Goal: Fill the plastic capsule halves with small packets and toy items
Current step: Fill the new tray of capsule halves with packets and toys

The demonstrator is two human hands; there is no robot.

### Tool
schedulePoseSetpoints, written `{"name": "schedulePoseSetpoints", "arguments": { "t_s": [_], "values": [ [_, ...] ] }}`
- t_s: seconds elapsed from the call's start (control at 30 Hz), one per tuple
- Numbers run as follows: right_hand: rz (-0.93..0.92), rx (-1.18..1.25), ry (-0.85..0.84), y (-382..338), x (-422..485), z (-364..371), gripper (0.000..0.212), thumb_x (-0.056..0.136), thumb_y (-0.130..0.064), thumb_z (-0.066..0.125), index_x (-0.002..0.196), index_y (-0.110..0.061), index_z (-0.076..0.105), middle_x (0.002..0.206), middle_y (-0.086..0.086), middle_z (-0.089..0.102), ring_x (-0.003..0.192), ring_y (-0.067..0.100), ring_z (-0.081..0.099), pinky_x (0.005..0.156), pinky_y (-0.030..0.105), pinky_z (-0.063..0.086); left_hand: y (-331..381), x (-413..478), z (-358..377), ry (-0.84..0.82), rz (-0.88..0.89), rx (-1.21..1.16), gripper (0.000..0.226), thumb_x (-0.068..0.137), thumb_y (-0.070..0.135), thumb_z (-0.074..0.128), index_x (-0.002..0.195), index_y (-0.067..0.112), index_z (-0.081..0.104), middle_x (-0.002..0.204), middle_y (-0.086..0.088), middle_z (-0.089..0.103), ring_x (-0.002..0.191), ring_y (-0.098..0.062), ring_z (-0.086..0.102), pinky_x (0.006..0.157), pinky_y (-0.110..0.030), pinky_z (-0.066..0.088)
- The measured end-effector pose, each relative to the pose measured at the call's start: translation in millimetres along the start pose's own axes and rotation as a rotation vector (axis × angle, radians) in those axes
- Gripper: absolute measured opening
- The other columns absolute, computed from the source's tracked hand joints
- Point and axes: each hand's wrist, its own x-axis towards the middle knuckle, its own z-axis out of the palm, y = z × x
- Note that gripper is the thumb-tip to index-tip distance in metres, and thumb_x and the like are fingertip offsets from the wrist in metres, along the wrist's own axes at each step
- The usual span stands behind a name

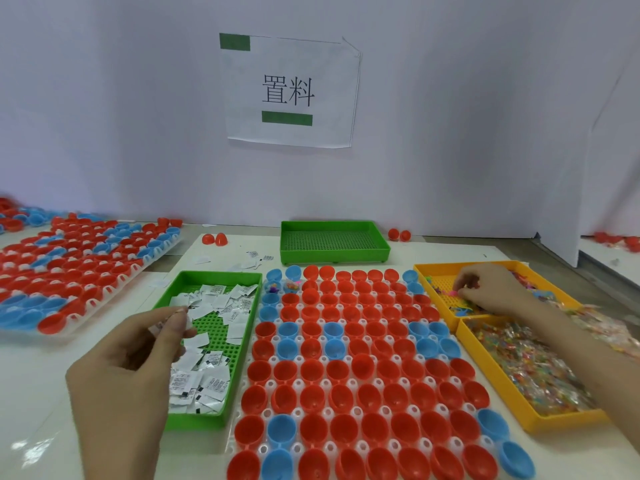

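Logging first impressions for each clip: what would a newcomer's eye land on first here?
First, the big rack of red and blue capsule halves filling the centre foreground, nearly all of them empty. Flanking it, the left hand pinches a white packet above the green tray, and the right hand curls its fingers among small toys in the yellow tray. A paper sign hangs on the wall behind.

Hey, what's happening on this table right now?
A person is filling rows of capsule halves. The left hand pinches a white packet over the green tray, while the right hand picks at small toys in the yellow tray. Only two blue halves in the far left corner visibly hold toys.
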Motion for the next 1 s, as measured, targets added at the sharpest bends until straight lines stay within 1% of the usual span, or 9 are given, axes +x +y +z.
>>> {"name": "schedulePoseSetpoints", "arguments": {
  "t_s": [0.07, 0.1, 0.13, 0.23, 0.4, 0.63, 0.77, 0.9, 1.0],
  "values": [
    [-0.019, -0.006, -0.016, -2, -1, 0, 0.027, 0.084, -0.009, 0.070, 0.073, -0.034, 0.068, 0.085, -0.014, 0.066, 0.084, 0.007, 0.061, 0.071, 0.030, 0.053, -9, 2, -8, 0.005, -0.224, -0.099, 0.043, 0.107, 0.007, 0.037, 0.086, 0.008, 0.074, 0.033, 0.015, 0.052, 0.036, 0.004, 0.054, 0.046, -0.010, 0.044],
    [-0.035, -0.017, -0.028, -3, -2, -1, 0.028, 0.084, -0.009, 0.070, 0.072, -0.034, 0.067, 0.086, -0.014, 0.067, 0.085, 0.008, 0.061, 0.073, 0.031, 0.053, -5, 0, -9, -0.025, -0.242, -0.075, 0.062, 0.107, 0.003, 0.037, 0.057, 0.011, 0.074, 0.032, 0.015, 0.051, 0.035, 0.003, 0.054, 0.048, -0.010, 0.045],
    [-0.057, -0.030, -0.038, -5, -2, -1, 0.028, 0.084, -0.010, 0.070, 0.072, -0.036, 0.067, 0.086, -0.015, 0.067, 0.086, 0.008, 0.061, 0.072, 0.029, 0.053, 1, -6, -6, -0.084, -0.156, -0.042, 0.060, 0.103, 0.002, 0.046, 0.052, 0.019, 0.073, 0.039, 0.012, 0.058, 0.039, -0.001, 0.057, 0.051, -0.009, 0.047],
    [-0.102, -0.044, -0.051, -9, -3, -3, 0.021, 0.083, -0.018, 0.074, 0.072, -0.036, 0.069, 0.084, -0.017, 0.068, 0.085, 0.005, 0.061, 0.074, 0.030, 0.054, 30, -34, 19, -0.012, 0.055, -0.119, 0.009, 0.078, 0.014, 0.074, 0.080, 0.022, 0.077, 0.070, -0.001, 0.074, 0.057, -0.010, 0.066, 0.061, -0.012, 0.055],
    [-0.116, -0.029, -0.050, -14, -4, -3, 0.012, 0.084, -0.022, 0.076, 0.077, -0.031, 0.073, 0.086, -0.014, 0.069, 0.087, 0.006, 0.062, 0.083, 0.037, 0.055, 37, -36, 41, -0.085, 0.124, -0.218, 0.015, 0.067, 0.031, 0.078, 0.082, 0.033, 0.080, 0.072, -0.003, 0.073, 0.070, -0.017, 0.069, 0.063, -0.015, 0.055],
    [-0.132, -0.040, -0.067, -29, -7, 0, 0.021, 0.086, -0.019, 0.074, 0.084, -0.039, 0.067, 0.090, -0.017, 0.069, 0.083, -0.001, 0.060, 0.063, 0.010, 0.041, 33, -50, 51, -0.126, 0.132, -0.261, 0.017, 0.073, 0.029, 0.074, 0.087, 0.035, 0.080, 0.080, -0.002, 0.078, 0.079, -0.016, 0.076, 0.072, -0.019, 0.058],
    [-0.075, -0.053, 0.023, -40, -8, -6, 0.027, 0.083, -0.006, 0.068, 0.083, -0.033, 0.066, 0.091, -0.003, 0.073, 0.079, 0.005, 0.063, 0.067, 0.022, 0.052, 30, -56, 50, -0.146, 0.014, -0.307, 0.020, 0.067, 0.034, 0.075, 0.086, 0.033, 0.081, 0.078, -0.004, 0.077, 0.074, -0.014, 0.074, 0.069, -0.023, 0.057],
    [-0.040, 0.274, 0.265, -78, -21, -35, 0.023, 0.084, -0.004, 0.073, 0.084, -0.027, 0.069, 0.088, 0.002, 0.075, 0.082, 0.014, 0.068, 0.065, 0.020, 0.050, 35, -63, 58, -0.183, -0.068, -0.424, 0.028, 0.058, 0.035, 0.078, 0.085, 0.030, 0.082, 0.081, -0.003, 0.078, 0.073, -0.008, 0.072, 0.063, -0.014, 0.054],
    [-0.189, 0.762, 0.356, -136, -60, -65, 0.024, 0.082, -0.002, 0.076, 0.089, -0.025, 0.073, 0.080, -0.002, 0.074, 0.077, 0.017, 0.072, 0.072, 0.022, 0.057, 40, -71, 70, -0.226, -0.140, -0.544, 0.034, 0.051, 0.033, 0.078, 0.083, 0.025, 0.083, 0.083, -0.007, 0.078, 0.072, -0.012, 0.074, 0.063, -0.016, 0.056]
  ]
}}
